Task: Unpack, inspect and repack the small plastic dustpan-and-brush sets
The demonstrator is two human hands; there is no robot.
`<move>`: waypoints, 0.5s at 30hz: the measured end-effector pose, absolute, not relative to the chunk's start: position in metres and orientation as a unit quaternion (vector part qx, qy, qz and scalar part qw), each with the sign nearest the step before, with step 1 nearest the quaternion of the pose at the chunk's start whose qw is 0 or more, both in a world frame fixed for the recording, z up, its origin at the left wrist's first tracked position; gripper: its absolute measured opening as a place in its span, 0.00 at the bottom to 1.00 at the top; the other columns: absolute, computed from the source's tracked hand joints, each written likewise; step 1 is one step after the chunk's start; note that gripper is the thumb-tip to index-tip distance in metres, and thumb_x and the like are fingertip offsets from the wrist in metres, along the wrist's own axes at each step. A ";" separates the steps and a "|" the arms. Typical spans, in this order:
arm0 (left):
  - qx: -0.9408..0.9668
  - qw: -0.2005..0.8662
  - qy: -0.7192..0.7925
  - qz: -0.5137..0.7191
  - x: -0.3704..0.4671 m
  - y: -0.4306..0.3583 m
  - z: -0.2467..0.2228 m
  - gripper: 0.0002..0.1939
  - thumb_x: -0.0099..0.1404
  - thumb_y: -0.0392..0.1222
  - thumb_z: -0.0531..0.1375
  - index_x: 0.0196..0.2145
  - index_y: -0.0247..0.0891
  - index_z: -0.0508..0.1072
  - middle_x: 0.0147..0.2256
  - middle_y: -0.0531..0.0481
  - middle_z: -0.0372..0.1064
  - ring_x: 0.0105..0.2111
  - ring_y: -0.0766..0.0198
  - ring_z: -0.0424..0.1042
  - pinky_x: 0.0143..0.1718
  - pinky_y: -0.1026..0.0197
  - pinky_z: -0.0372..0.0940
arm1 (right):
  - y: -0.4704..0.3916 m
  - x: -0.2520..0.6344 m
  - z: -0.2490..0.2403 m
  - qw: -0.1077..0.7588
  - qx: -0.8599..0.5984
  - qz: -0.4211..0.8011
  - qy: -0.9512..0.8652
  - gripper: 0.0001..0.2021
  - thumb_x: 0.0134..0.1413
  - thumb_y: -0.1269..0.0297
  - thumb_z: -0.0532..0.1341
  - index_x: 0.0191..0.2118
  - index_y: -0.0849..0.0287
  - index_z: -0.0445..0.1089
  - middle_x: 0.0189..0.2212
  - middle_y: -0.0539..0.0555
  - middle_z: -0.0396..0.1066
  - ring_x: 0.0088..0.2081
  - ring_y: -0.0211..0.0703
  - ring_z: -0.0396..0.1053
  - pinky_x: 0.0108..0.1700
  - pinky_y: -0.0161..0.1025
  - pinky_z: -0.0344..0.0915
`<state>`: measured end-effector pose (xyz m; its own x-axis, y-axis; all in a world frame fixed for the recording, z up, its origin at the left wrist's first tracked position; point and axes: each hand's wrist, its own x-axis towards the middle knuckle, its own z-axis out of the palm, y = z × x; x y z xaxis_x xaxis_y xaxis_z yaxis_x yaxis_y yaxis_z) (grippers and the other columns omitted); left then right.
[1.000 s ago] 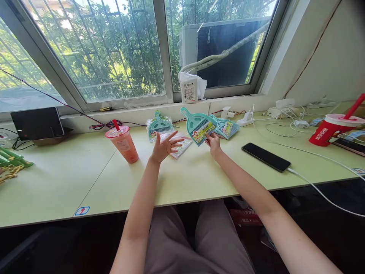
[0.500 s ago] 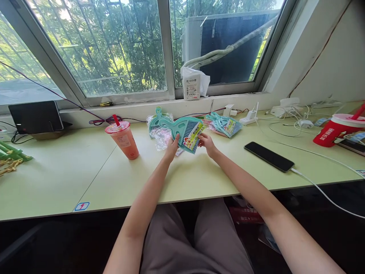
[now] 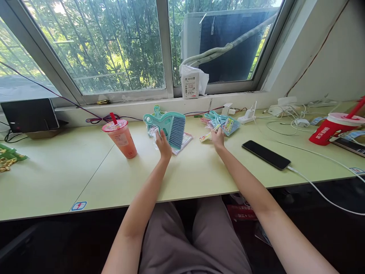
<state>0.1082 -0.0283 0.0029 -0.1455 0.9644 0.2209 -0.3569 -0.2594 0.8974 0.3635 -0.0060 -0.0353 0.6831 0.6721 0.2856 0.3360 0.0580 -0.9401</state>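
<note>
Dustpan (image 3: 164,121) with brush (image 3: 177,133) gripped in left hand (image 3: 164,146) near back edge of table (image 3: 188,177), right hand (image 3: 218,137) pinching yellow card (image 3: 205,138); swinging dustpan too far left could topple drink cup (image 3: 124,141).

Left: tablet (image 3: 30,117) and pink drink (image 3: 122,140); right: phone (image 3: 266,155) and red cup (image 3: 327,130); far centre: white box (image 3: 190,86) on windowsill (image 3: 129,108).

left hand (image 3: 163,145): gripping | right hand (image 3: 218,138): pinching | forearms (image 3: 148,188): outstretched
</note>
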 end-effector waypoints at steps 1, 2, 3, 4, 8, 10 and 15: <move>0.433 0.464 0.364 0.682 0.109 -0.030 0.003 0.24 0.68 0.60 0.54 0.54 0.45 0.65 0.36 0.49 0.70 0.44 0.58 0.71 0.42 0.63 0.62 | -0.009 0.365 -0.032 0.615 -0.686 0.065 -0.383 0.26 0.55 0.56 0.57 0.58 0.62 0.60 0.59 0.70 0.59 0.61 0.61 0.59 0.52 0.53 0.66; 0.438 0.421 0.374 0.701 0.110 -0.031 0.002 0.23 0.67 0.60 0.54 0.53 0.44 0.66 0.33 0.50 0.68 0.41 0.58 0.71 0.41 0.63 0.61 | -0.013 0.363 -0.028 0.605 -0.692 -0.006 -0.394 0.30 0.56 0.57 0.57 0.63 0.63 0.55 0.64 0.71 0.51 0.66 0.62 0.50 0.58 0.57 0.60; 0.446 0.376 0.384 0.715 0.111 -0.033 0.001 0.22 0.67 0.59 0.55 0.51 0.44 0.67 0.30 0.51 0.67 0.38 0.59 0.70 0.39 0.63 0.60 | -0.019 0.360 -0.024 0.593 -0.689 -0.065 -0.412 0.32 0.57 0.59 0.56 0.65 0.63 0.50 0.66 0.71 0.45 0.68 0.62 0.43 0.61 0.60 0.55; 0.463 0.343 0.391 0.718 0.113 -0.035 0.000 0.20 0.67 0.58 0.56 0.50 0.43 0.68 0.28 0.52 0.64 0.36 0.59 0.69 0.38 0.63 0.59 | -0.026 0.355 -0.019 0.581 -0.677 -0.106 -0.439 0.31 0.59 0.60 0.54 0.66 0.62 0.49 0.67 0.70 0.44 0.69 0.61 0.42 0.62 0.61 0.52; 0.561 0.236 0.420 0.674 0.125 -0.048 -0.009 0.19 0.67 0.55 0.58 0.49 0.40 0.70 0.26 0.51 0.64 0.31 0.57 0.68 0.36 0.61 0.58 | -0.053 0.319 -0.007 0.542 -0.537 -0.073 -0.642 0.19 0.63 0.58 0.53 0.58 0.55 0.61 0.50 0.61 0.69 0.50 0.52 0.67 0.52 0.49 0.63; 0.623 0.176 0.438 0.623 0.133 -0.055 -0.014 0.22 0.68 0.55 0.55 0.52 0.38 0.69 0.31 0.47 0.69 0.35 0.54 0.70 0.37 0.59 0.59 | -0.062 0.298 -0.008 0.531 -0.476 -0.020 -0.701 0.17 0.61 0.58 0.55 0.54 0.54 0.63 0.39 0.55 0.72 0.38 0.45 0.70 0.42 0.41 0.66; 0.753 0.046 0.425 0.500 0.143 -0.066 -0.018 0.27 0.72 0.59 0.45 0.55 0.36 0.65 0.43 0.38 0.72 0.43 0.52 0.71 0.39 0.58 0.62 | -0.066 0.276 -0.011 0.575 -0.480 -0.041 -0.661 0.09 0.55 0.61 0.58 0.42 0.56 0.68 0.30 0.52 0.67 0.30 0.42 0.64 0.31 0.37 0.59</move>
